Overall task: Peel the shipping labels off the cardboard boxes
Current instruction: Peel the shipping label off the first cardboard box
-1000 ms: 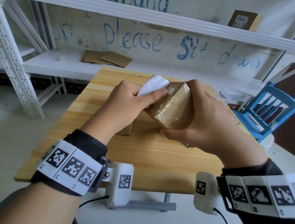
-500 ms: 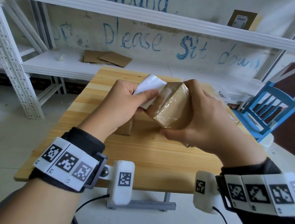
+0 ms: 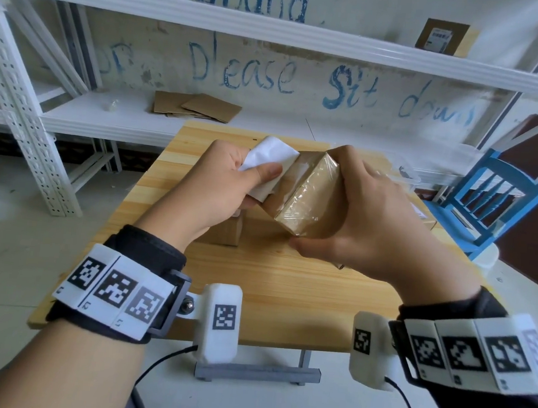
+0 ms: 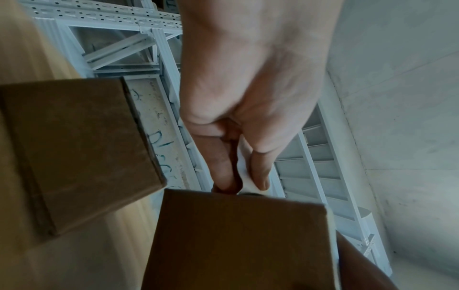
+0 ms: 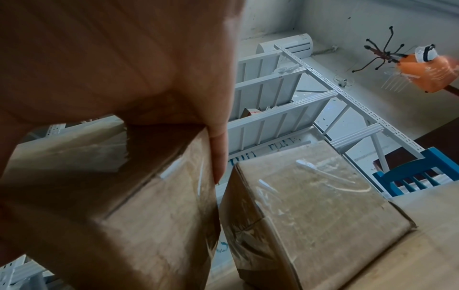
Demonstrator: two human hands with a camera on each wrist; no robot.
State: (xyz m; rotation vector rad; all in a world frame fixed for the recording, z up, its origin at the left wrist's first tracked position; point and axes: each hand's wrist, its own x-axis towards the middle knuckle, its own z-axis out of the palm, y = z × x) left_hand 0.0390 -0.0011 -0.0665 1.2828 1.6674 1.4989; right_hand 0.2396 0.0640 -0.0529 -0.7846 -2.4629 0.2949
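Observation:
A small taped cardboard box (image 3: 307,197) is held above the wooden table (image 3: 270,288), tilted, with my right hand (image 3: 357,218) wrapped around its right side and bottom. My left hand (image 3: 230,181) pinches the white shipping label (image 3: 270,158) between thumb and fingers; the label is curled back off the box's left face, its right edge still at the box. In the left wrist view the label (image 4: 244,176) shows as a white strip between thumb and finger above the box (image 4: 238,241). In the right wrist view the held box (image 5: 139,206) fills the left.
Another cardboard box (image 3: 226,231) stands on the table under my left hand, and one (image 5: 310,198) lies at the right. Flat cardboard pieces (image 3: 195,106) lie on the white shelf behind. Labelled boxes (image 3: 443,37) sit on the upper shelf. A blue chair (image 3: 495,204) stands at the right.
My left hand has drawn the label further left and back, peeling more of it off the box. The right hand keeps the box nearly still.

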